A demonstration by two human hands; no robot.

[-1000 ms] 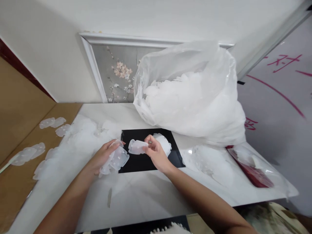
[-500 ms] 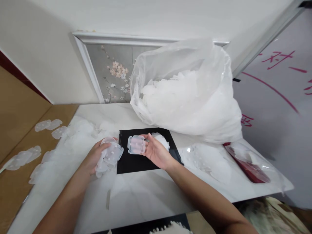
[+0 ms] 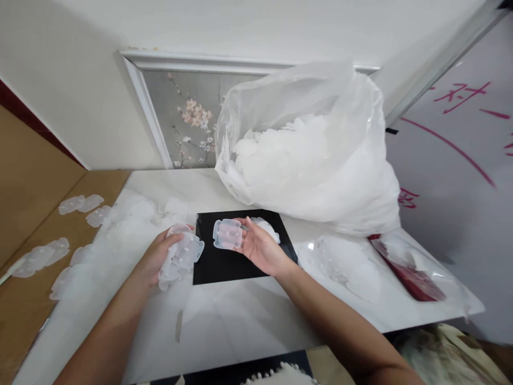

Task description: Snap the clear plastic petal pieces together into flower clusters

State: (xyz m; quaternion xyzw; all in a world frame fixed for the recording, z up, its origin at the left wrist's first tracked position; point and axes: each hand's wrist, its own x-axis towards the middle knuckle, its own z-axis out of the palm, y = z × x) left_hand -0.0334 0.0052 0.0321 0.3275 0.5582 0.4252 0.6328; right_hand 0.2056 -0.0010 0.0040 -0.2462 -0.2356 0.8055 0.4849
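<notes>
My left hand (image 3: 162,251) is closed round several translucent plastic pieces (image 3: 187,252), flat with notched edges and small raised dots. In my right hand (image 3: 262,248), a single piece of the same kind (image 3: 227,234) is held by its right edge, tilted to face me, with fingers showing through behind it. This piece hangs above a black mat (image 3: 216,272) on the white table. Behind my right hand, more pale pieces (image 3: 267,229) lie on the mat, partly hidden by the fingers.
A large clear bag (image 3: 320,176) full of white pieces stands at the back. Loose pieces (image 3: 132,219) are heaped on the left, some on cardboard (image 3: 96,184). To the right lie more pieces (image 3: 340,267) and a red item under plastic (image 3: 412,272). A whiteboard (image 3: 452,224) stands at right.
The piece in my right hand has shifted slightly right and up in view. My left hand keeps its grip on its pieces; the whole view has moved slightly.
</notes>
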